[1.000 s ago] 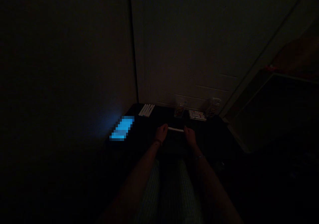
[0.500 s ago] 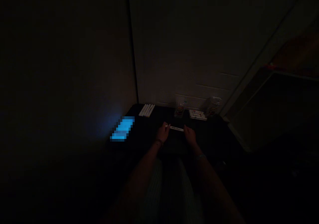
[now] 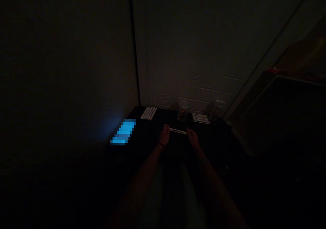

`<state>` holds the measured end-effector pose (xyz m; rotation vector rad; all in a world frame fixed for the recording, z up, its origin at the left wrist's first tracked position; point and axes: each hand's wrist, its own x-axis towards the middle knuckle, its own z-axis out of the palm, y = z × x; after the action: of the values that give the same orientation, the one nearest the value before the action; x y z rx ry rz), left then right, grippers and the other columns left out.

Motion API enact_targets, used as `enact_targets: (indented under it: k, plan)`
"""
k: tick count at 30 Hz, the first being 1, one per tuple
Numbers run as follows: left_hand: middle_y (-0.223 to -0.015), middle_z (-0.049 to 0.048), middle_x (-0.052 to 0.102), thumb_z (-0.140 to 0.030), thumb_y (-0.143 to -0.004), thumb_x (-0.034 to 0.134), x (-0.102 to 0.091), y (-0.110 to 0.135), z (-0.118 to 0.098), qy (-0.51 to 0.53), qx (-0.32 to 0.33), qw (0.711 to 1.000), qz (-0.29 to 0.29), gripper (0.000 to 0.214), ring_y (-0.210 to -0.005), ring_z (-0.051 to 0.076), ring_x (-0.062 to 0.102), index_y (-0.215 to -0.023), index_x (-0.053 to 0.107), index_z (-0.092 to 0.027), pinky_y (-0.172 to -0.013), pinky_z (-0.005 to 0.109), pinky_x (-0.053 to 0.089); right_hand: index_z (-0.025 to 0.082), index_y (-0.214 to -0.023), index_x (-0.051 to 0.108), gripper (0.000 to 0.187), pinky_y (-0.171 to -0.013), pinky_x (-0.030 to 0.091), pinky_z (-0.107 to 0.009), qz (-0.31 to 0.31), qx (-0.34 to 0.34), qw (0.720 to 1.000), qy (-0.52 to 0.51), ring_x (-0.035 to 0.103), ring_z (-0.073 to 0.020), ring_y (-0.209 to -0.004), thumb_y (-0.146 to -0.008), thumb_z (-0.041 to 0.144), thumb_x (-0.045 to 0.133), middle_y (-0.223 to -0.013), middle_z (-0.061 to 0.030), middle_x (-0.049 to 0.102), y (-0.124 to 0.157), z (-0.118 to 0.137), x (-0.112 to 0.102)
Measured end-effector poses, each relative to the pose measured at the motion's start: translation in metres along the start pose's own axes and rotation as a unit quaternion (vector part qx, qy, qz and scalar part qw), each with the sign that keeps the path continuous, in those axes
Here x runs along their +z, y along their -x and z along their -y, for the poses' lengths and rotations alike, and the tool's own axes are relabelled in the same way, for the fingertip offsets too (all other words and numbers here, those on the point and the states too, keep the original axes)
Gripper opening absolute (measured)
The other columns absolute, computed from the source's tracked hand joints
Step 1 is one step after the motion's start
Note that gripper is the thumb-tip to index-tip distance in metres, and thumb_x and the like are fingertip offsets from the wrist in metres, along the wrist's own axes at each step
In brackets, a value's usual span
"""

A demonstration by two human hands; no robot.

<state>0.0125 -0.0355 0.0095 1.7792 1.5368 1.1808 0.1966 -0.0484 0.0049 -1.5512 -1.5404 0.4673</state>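
Observation:
The room is very dark. My left hand (image 3: 164,136) and my right hand (image 3: 193,138) hold the two ends of a thin white stick-like object (image 3: 178,131) level above a dark table (image 3: 216,137). Each hand's fingers are pinched on an end of it. What the white object is cannot be made out. My forearms reach forward over my lap in light checked cloth.
A glowing blue screen (image 3: 123,131) lies at the table's left. Several white sticks (image 3: 149,113) lie side by side at the back left. Small containers (image 3: 182,112) and a flat printed pack (image 3: 201,118) stand near the wall. A dark box stands to the right.
The white object and both hands have shifted slightly up and left in view. The grip looks the same.

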Motion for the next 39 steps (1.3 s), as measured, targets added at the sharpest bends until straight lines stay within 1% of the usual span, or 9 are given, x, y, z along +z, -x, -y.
enact_targets:
  k: [3,7,11,15,21,25,30,34,39]
  plan:
    - [-0.073,0.0033,0.056,-0.039,-0.084,0.023,0.0,-0.0014,0.0012,0.015,0.001,1.0,-0.008,0.03,-0.063,0.012,0.053,-0.093,0.044,-0.019,-0.057,0.021,0.036,0.018,-0.082,0.058,0.045,-0.057,0.034,-0.02,-0.02,-0.012,0.998,-0.052,0.05,-0.0125,-0.066,-0.078,0.052,0.029,-0.072,-0.001,0.058,-0.0002,0.0009,-0.0004]
    - [-0.074,0.0029,0.056,-0.038,-0.083,0.026,0.0012,-0.0032,0.0035,0.026,0.0,1.0,-0.016,0.028,-0.064,0.012,0.054,-0.093,0.044,-0.019,-0.058,0.021,0.037,0.019,-0.086,0.057,0.042,-0.061,0.037,-0.021,-0.017,-0.009,0.997,-0.08,0.051,-0.0132,-0.071,-0.076,0.052,0.034,-0.076,-0.001,0.059,0.0005,0.0005,-0.0001]
    - [-0.075,0.0022,0.056,-0.039,-0.082,0.028,0.0023,-0.0044,0.0051,0.035,-0.002,0.998,-0.048,0.027,-0.065,0.011,0.053,-0.092,0.044,-0.02,-0.059,0.021,0.037,0.022,-0.093,0.056,0.039,-0.064,0.039,-0.023,0.018,-0.015,0.998,-0.062,0.053,-0.0142,-0.074,-0.074,0.052,0.039,-0.084,-0.0009,0.059,0.0015,-0.0001,0.0004]
    - [-0.069,0.0009,0.055,-0.039,-0.082,0.027,0.0019,-0.0045,0.0054,0.026,-0.017,0.998,-0.05,0.028,-0.059,0.011,0.051,-0.093,0.044,-0.02,-0.056,0.021,0.036,0.026,-0.095,0.056,0.035,-0.071,0.038,-0.025,0.018,-0.026,0.999,-0.013,0.052,-0.0147,-0.082,-0.076,0.05,0.038,-0.092,-0.0001,0.059,0.001,0.0003,0.0024]
    - [-0.065,0.0002,0.053,-0.038,-0.083,0.027,0.0029,-0.0048,0.0063,0.021,-0.017,0.999,-0.042,0.027,-0.056,0.01,0.05,-0.092,0.044,-0.02,-0.053,0.02,0.034,0.025,-0.091,0.056,0.037,-0.067,0.038,-0.023,0.02,-0.022,0.999,0.031,0.053,-0.0138,-0.077,-0.078,0.051,0.033,-0.086,0.0004,0.059,0.0007,-0.0003,0.0035]
    - [-0.068,0.0012,0.054,-0.037,-0.083,0.027,0.0029,-0.0044,0.0055,0.018,-0.012,0.999,-0.039,0.025,-0.056,0.01,0.05,-0.091,0.044,-0.019,-0.053,0.02,0.033,0.024,-0.088,0.057,0.039,-0.063,0.036,-0.021,0.028,-0.022,0.999,0.042,0.053,-0.0131,-0.074,-0.078,0.051,0.031,-0.082,0.0007,0.06,0.0021,0.0004,0.0024]
    - [-0.067,0.0009,0.052,-0.036,-0.083,0.027,0.0007,-0.003,0.0036,0.013,-0.01,0.999,-0.037,0.025,-0.056,0.01,0.049,-0.09,0.043,-0.019,-0.053,0.02,0.033,0.023,-0.08,0.057,0.039,-0.057,0.032,-0.021,0.015,-0.026,0.997,0.065,0.052,-0.0131,-0.067,-0.078,0.052,0.032,-0.073,-0.0001,0.059,0.0033,0.0024,0.0029]
    - [-0.063,-0.0005,0.05,-0.036,-0.083,0.026,-0.001,-0.0028,0.0015,0.005,-0.015,0.999,-0.04,0.025,-0.055,0.009,0.047,-0.086,0.044,-0.019,-0.053,0.02,0.032,0.023,-0.073,0.058,0.039,-0.055,0.03,-0.021,0.008,-0.019,0.998,0.058,0.051,-0.0133,-0.062,-0.077,0.054,0.034,-0.067,-0.0007,0.058,0.0022,0.0029,0.0037]
    - [-0.059,-0.0022,0.047,-0.037,-0.083,0.026,-0.0029,-0.003,-0.0001,0.008,-0.024,0.999,-0.031,0.026,-0.051,0.008,0.044,-0.082,0.045,-0.019,-0.051,0.019,0.031,0.023,-0.072,0.06,0.044,-0.056,0.031,-0.022,0.006,-0.009,0.999,0.033,0.051,-0.0137,-0.062,-0.077,0.056,0.032,-0.066,-0.0015,0.059,0.0014,0.0034,0.0032]
